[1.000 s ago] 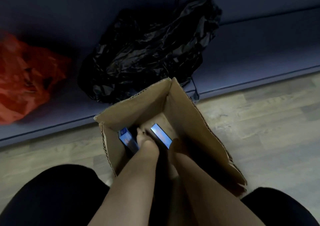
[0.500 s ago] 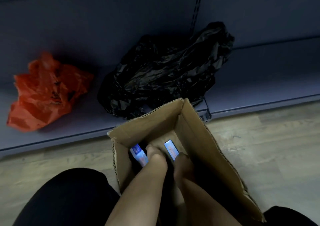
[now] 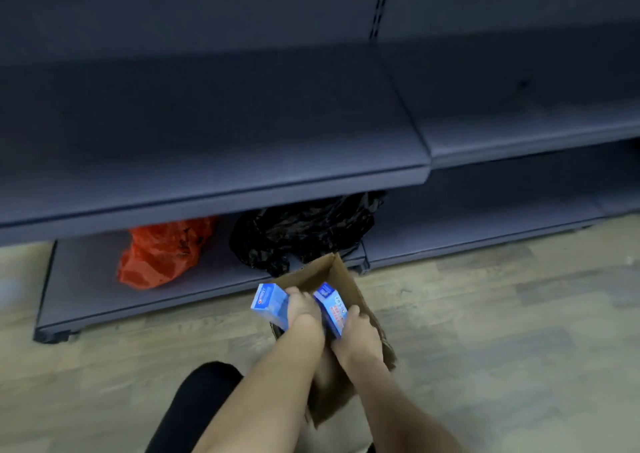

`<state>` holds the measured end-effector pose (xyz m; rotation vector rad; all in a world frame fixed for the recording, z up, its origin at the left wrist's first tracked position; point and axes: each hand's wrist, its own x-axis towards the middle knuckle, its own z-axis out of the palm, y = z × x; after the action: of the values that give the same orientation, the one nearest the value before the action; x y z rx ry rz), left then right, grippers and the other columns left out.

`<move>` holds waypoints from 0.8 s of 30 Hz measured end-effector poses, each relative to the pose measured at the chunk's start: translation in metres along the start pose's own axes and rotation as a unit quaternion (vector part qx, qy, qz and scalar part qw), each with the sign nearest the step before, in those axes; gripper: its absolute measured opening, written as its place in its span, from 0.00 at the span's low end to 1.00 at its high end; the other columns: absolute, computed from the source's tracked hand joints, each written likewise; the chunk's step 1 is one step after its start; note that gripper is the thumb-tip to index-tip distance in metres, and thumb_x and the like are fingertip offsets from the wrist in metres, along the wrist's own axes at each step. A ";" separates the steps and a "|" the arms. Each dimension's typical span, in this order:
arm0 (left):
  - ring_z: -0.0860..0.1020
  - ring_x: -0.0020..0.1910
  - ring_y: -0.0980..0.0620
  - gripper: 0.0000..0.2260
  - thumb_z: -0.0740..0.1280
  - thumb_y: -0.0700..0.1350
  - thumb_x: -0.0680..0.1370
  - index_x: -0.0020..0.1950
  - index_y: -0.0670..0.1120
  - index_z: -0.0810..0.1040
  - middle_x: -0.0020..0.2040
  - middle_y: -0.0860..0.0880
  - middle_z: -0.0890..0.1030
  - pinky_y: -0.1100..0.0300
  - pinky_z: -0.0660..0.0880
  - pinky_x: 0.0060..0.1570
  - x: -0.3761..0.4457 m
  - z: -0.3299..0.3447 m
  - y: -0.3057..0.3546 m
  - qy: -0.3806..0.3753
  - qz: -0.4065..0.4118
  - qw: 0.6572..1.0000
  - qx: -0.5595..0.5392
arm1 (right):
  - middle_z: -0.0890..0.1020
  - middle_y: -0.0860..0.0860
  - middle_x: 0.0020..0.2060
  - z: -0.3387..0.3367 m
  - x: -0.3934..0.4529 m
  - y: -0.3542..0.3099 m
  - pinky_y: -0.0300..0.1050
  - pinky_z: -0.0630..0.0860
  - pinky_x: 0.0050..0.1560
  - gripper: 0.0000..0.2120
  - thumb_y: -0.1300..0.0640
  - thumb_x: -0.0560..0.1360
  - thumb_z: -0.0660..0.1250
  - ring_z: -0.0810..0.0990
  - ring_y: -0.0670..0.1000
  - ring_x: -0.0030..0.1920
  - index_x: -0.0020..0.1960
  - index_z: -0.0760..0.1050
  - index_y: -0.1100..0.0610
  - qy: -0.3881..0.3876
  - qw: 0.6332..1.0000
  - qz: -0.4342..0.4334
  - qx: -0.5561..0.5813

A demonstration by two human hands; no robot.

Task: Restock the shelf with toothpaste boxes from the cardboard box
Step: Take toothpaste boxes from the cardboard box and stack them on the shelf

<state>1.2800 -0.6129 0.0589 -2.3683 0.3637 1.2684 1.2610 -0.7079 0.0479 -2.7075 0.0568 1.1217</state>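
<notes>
In the head view, two blue rectangular toothpaste cartons, half a second ago deep inside the tall brown cardboard box (image 3: 341, 279), have been lifted to its rim. The left carton (image 3: 269, 305) is clasped by the left hand (image 3: 303, 308), fingers wrapped around it; the right carton (image 3: 330, 305) is gripped likewise by the right hand (image 3: 356, 328). The camera has been raised, so the bare grey metal shelf (image 3: 221, 147) is now seen at twelve o'clock, above a crumpled orange plastic bag (image 3: 162, 251) and a black plastic bag (image 3: 304, 230). Extraction is judged complete; placement on the shelf remains.
</notes>
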 end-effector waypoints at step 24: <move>0.69 0.62 0.43 0.21 0.64 0.46 0.77 0.69 0.44 0.65 0.63 0.44 0.70 0.50 0.65 0.59 -0.365 -0.145 -0.155 0.321 -0.131 0.938 0.005 | 0.78 0.51 0.43 -0.296 -0.264 -0.073 0.44 0.69 0.39 0.07 0.62 0.69 0.63 0.74 0.51 0.41 0.44 0.66 0.56 0.108 0.947 -0.196 0.230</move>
<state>1.2495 -0.5375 0.4728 -2.6604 0.2270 0.3484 1.2881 -0.7094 0.4505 -2.2704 -0.1611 0.6017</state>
